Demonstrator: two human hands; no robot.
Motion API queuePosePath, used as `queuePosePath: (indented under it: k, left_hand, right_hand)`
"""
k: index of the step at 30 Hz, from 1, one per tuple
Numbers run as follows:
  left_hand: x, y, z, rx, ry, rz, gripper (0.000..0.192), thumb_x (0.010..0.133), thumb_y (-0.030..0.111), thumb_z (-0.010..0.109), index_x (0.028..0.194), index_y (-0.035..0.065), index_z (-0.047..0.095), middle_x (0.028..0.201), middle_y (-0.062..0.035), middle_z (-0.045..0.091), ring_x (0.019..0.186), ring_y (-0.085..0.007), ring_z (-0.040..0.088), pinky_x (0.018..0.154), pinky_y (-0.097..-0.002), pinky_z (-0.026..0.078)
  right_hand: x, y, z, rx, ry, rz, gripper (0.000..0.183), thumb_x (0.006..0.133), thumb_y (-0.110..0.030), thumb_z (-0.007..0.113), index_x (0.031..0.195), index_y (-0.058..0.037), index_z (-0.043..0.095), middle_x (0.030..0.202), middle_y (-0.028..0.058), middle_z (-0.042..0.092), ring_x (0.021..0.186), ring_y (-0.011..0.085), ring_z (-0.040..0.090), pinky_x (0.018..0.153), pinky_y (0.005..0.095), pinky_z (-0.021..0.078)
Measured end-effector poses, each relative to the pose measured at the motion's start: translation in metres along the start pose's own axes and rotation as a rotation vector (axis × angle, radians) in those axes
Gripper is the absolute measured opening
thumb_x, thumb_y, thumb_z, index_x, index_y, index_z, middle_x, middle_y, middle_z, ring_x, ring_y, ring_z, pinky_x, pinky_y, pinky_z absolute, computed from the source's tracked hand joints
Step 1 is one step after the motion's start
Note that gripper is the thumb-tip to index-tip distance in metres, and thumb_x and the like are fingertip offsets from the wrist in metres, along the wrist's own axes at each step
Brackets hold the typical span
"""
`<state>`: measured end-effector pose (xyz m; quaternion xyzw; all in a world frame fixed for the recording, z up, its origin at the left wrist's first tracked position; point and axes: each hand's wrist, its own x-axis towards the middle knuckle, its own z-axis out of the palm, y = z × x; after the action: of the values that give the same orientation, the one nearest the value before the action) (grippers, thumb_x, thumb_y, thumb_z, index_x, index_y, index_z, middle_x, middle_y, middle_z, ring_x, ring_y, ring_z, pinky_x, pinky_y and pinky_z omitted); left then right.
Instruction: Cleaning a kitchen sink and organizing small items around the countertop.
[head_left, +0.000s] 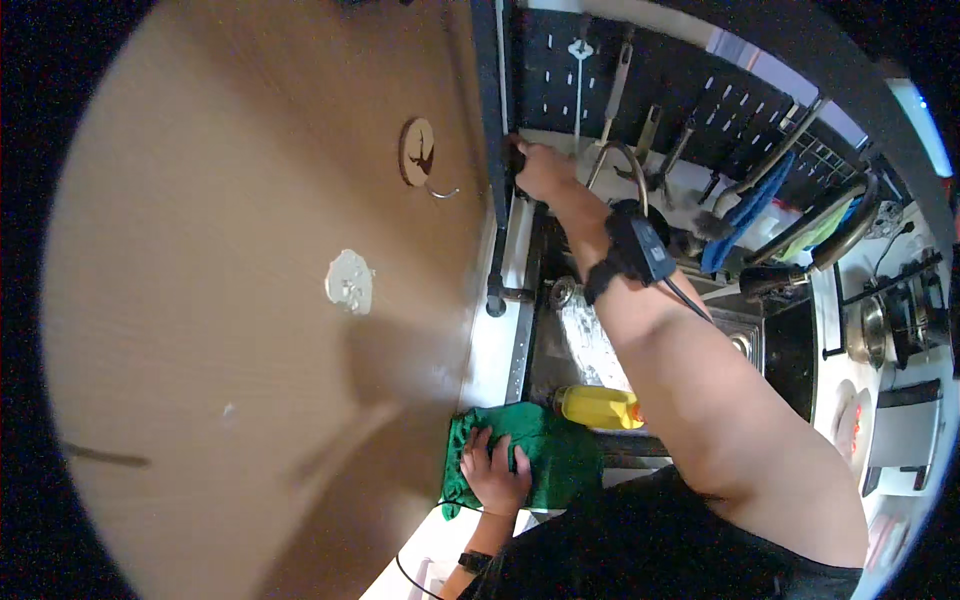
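My left hand rests with spread fingers on a dark green cloth at the lower middle. My right arm stretches up across the sink area, and my right hand is at the black rack frame beside the wall. Its fingers are partly hidden, and a dark thing lies under them; whether they grip it is unclear. Below my right forearm lie a shiny, foil-like silver item and a yellow bottle, the bottle near the green cloth.
A black pegboard holds hanging utensils. A blue cloth hangs near the curved faucet. The brown wall fills the left side, with a round wooden hook. At right are metal bowls and a plate.
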<state>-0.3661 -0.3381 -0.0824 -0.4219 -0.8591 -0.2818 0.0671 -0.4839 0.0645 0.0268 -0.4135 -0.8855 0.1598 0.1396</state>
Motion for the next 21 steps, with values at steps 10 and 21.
queuePosePath:
  k: [10, 21]
  left_hand:
    - [0.000, 0.000, -0.002, -0.040, -0.017, -0.003, 0.021, 0.069, 0.019, 0.062, 0.088, 0.0102, 0.057, 0.105, -0.0130, 0.053, 0.103, -0.0356, 0.047, 0.080, -0.0483, 0.038]
    - [0.002, 0.004, 0.001, 0.004, -0.018, -0.031, 0.021, 0.069, 0.019, 0.062, 0.087, 0.0100, 0.058, 0.104, -0.0122, 0.053, 0.103, -0.0344, 0.048, 0.079, -0.0475, 0.039]
  right_hand:
    - [-0.002, 0.004, 0.010, -0.078, 0.022, 0.076, 0.064, 0.070, -0.025, 0.058, 0.130, -0.0189, 0.037, 0.099, 0.0172, 0.061, 0.093, 0.0341, 0.058, 0.090, 0.0547, 0.0345]
    - [-0.005, 0.003, 0.012, -0.106, 0.112, -0.055, 0.058, 0.070, -0.023, 0.055, 0.126, -0.0206, 0.043, 0.091, 0.0147, 0.063, 0.088, 0.0312, 0.060, 0.087, 0.0470, 0.0397]
